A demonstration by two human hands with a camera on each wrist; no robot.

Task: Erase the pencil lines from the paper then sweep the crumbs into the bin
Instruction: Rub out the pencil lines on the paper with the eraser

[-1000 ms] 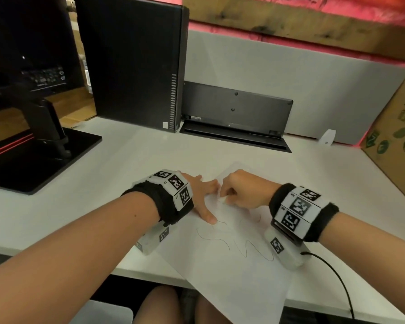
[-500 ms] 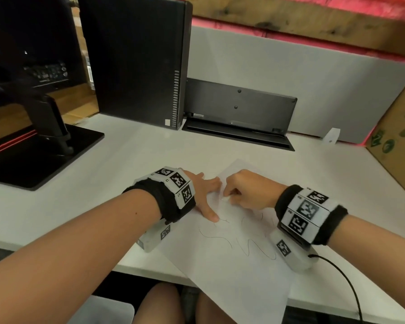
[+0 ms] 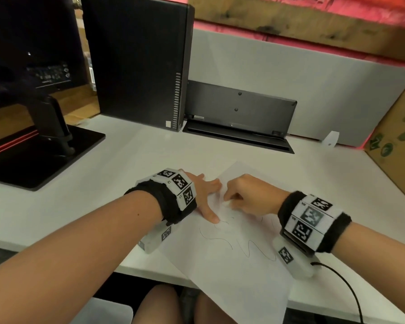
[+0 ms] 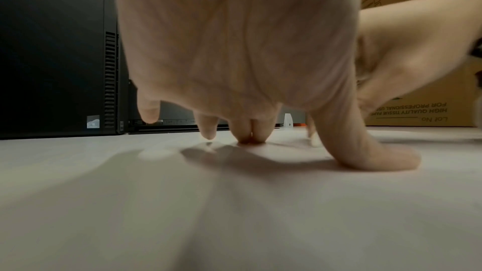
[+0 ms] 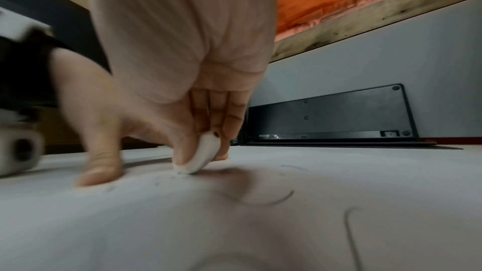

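Paper (image 3: 232, 272) lies askew across the lower centre of the head view, its near corner hanging past the front edge of the white desk (image 3: 131, 164); wavy pencil lines (image 3: 250, 250) cross its middle, between my two wrists. My left hand (image 3: 202, 195) lies flat with straight, spread fingers pressing the sheet's left edge, the thumb stretched toward the nearest squiggle; in the left wrist view two fingertips (image 4: 251, 134) touch the surface side by side, while the little finger at the left of that frame is lifted clear. My right hand (image 3: 250, 195), just right of the left one, pinches a small white eraser (image 5: 202, 155) between thumb and fingers, its lower tip touching the paper at the centre of the right wrist view; dark crumbs (image 5: 167, 178) are scattered just left of that tip, and a curved line sits a little to its right. My left thumb rests at the left of that same frame, blurred.

Upper left of the head view holds a black computer tower (image 3: 138, 61), with a monitor stand (image 3: 45, 136) further left; a dark keyboard (image 3: 240, 113) leans against the grey partition at centre top; a cardboard box (image 3: 398, 141) fills the right edge. I cannot see any bin in these views.
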